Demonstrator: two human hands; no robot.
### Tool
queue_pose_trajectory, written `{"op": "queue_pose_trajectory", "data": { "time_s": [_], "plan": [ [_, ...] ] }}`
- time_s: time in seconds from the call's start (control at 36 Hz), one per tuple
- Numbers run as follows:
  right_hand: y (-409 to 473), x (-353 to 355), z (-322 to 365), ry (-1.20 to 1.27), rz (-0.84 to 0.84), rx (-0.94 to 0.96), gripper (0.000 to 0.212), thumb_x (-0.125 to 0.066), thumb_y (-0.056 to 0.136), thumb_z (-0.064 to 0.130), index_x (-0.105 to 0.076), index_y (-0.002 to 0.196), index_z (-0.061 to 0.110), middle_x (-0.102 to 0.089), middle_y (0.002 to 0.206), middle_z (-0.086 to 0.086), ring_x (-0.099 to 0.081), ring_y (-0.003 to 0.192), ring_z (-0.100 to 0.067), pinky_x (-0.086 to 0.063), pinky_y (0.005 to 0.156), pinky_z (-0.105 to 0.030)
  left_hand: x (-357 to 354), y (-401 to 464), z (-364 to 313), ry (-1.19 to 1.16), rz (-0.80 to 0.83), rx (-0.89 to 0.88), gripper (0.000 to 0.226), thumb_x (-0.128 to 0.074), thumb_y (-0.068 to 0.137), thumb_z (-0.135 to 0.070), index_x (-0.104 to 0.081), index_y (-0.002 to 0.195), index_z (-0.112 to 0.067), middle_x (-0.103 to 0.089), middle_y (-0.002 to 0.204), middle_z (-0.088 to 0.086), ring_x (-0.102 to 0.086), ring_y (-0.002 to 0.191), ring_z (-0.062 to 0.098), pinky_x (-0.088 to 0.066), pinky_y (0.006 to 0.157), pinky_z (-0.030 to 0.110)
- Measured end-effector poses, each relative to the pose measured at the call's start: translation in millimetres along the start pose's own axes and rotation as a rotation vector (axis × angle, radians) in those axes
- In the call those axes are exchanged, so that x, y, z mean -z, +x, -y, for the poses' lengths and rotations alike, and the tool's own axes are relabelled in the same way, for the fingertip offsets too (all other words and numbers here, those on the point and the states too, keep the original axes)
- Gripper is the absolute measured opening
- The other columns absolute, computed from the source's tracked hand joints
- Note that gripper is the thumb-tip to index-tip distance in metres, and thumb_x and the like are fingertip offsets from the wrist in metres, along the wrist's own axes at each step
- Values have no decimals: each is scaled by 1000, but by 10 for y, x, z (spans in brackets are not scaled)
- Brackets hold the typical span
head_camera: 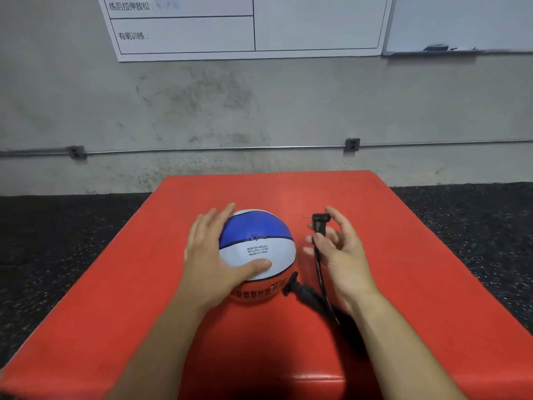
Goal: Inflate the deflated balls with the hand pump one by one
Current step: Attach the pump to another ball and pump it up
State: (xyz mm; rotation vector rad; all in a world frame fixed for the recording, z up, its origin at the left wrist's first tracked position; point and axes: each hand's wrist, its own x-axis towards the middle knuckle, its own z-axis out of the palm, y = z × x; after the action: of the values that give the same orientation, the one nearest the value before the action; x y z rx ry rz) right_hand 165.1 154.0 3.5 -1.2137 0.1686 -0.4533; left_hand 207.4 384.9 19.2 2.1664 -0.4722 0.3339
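A person's left hand (209, 255) lay spread against the left side of a blue, white and orange ball (257, 255), fingers straight along its curve and the thumb pressed flat on the white panel below the printed lettering. The ball sat near the middle of a red padded platform (403, 284), its blue panel uppermost, showing a crease near the seam. Just beside the ball on the right, the black body of a hand pump (305, 294) lay on the platform, its tip touching or nearly touching the ball's lower edge. A black hose (321, 272) rose from it to the right hand (341, 249), whose curled fingers pinched the black nozzle head (319, 223), with a thin needle (306, 217) pointing left toward the ball but clear of it. Behind stood a concrete wall (259, 111) carrying a white chart (245, 24) and a whiteboard (461, 24).
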Motion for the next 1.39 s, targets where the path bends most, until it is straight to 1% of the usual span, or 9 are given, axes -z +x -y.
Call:
{"op": "queue_pose_trajectory", "data": {
  "time_s": [0.11, 0.28, 0.44, 0.58, 0.69, 0.86, 1.06, 1.17, 1.39],
  "plan": [
    [51, -99, -178, -279, -23, 42, 63, -60, 101, -4, -51, 149, 35, -61, 136, -2, -67, 102, -8, -55, 101, -33, 24, -70, 131, -95, 140, 55, 123, -87, 44, -76, -20, 147, -73, -16, 170, -12, -12, 157, 5, -20, 127, 38],
    [-13, -212, -242, -847, 56, 299, 49, -55, 107, 21, -49, 154, 31, -44, 160, 5, -29, 153, -14, -19, 124, -26, 9, -94, 250, -115, 39, -34, 108, -88, 56, -68, -35, 150, -60, -37, 153, -28, -34, 138, -16, -30, 113, 17],
    [-162, -367, -123, -672, 250, 208, 40, -60, 106, 31, -56, 145, 36, -59, 145, 17, -51, 130, 9, -37, 103, -6, 206, -127, 300, -135, -80, -14, 103, -88, 60, -68, -40, 151, -53, -42, 150, -33, -38, 141, -8, -33, 116, 23],
    [-375, -565, -75, -533, 332, 105, 46, -59, 107, 33, -50, 152, 38, -56, 149, 21, -52, 136, 3, -42, 120, -36, 506, -286, 207, -165, -161, 5, 109, -92, 58, -67, -39, 152, -53, -42, 153, -30, -37, 143, -7, -33, 119, 28],
    [-574, -717, 71, -534, 348, 122, 61, -57, 96, 56, -44, 154, 42, -51, 153, 25, -49, 139, 5, -40, 122, -41, 705, -471, 61, -205, -176, 23, 120, -85, 52, -76, -33, 156, -49, -38, 157, -25, -37, 144, -4, -34, 120, 32],
    [-1039, -813, 296, -477, 376, 107, 62, -59, 91, 65, -47, 150, 50, -54, 152, 21, -52, 140, -3, -43, 119, -45, 1092, -885, -120, -180, -125, -49, 125, -86, 51, -76, -26, 158, -52, -31, 162, -21, -31, 149, -1, -33, 123, 37],
    [-1757, -1216, 432, -443, 429, 113, 44, -56, 108, 34, -50, 152, 35, -60, 138, 29, -60, 128, 3, -50, 113, -41, 1754, -1599, -216, -108, -153, -88, 120, -89, 50, -73, -29, 153, -61, -25, 165, -13, -20, 155, 2, -25, 127, 35],
    [-2212, -1581, 405, -349, 560, 100, 37, -54, 108, 20, -54, 141, 36, -66, 122, 29, -66, 111, 10, -58, 84, -18, 2218, -2129, -97, -64, -250, -47, 113, -87, 53, -73, -34, 152, -59, -31, 160, -12, -31, 148, -1, -30, 125, 30],
    [-3190, -2508, 50, -404, 885, 32, 37, -57, 107, 19, -55, 132, 46, -61, 132, 21, -66, 111, -3, -60, 83, -25, 3216, -3434, 326, 149, -381, 85, 104, -82, 62, -76, -37, 152, -49, -37, 158, -11, -38, 146, 10, -39, 120, 46]
  ]
}}
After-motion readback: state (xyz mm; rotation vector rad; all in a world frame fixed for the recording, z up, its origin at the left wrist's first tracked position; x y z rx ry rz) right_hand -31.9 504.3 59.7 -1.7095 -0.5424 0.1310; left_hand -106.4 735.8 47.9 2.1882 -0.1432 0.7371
